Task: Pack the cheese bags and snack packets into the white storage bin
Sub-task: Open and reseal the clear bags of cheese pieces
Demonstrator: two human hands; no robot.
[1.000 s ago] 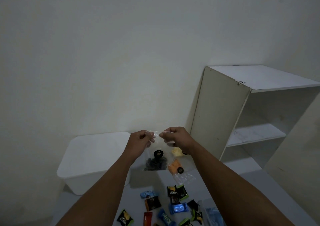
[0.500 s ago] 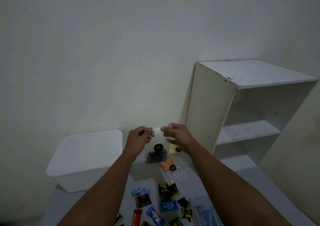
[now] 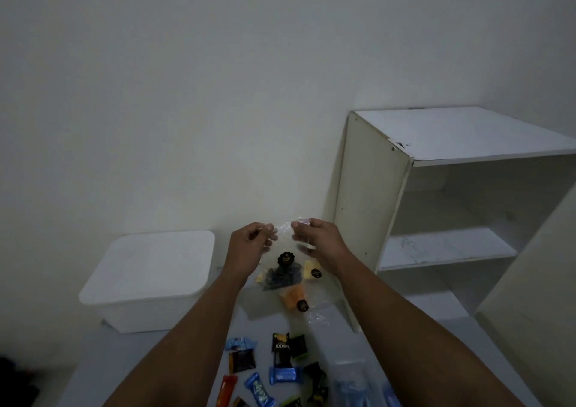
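Note:
I hold a clear plastic bag with dark contents and a black round label up in front of me. My left hand pinches its top left edge and my right hand pinches its top right edge. Behind it on the table lie a yellow cheese bag and an orange cheese bag. Several small snack packets in blue, black, green and red are scattered on the table nearer to me. The white storage bin stands to the left with its lid on.
A white open shelf unit stands at the right on the grey table. A clear bag with blue items lies at the bottom right. A plain white wall is behind everything.
My view has swung to the right and dipped, so the bin and shelf have shifted left in frame. Both hands keep pinching the bag's top edge, held slightly lower over the cheese bags.

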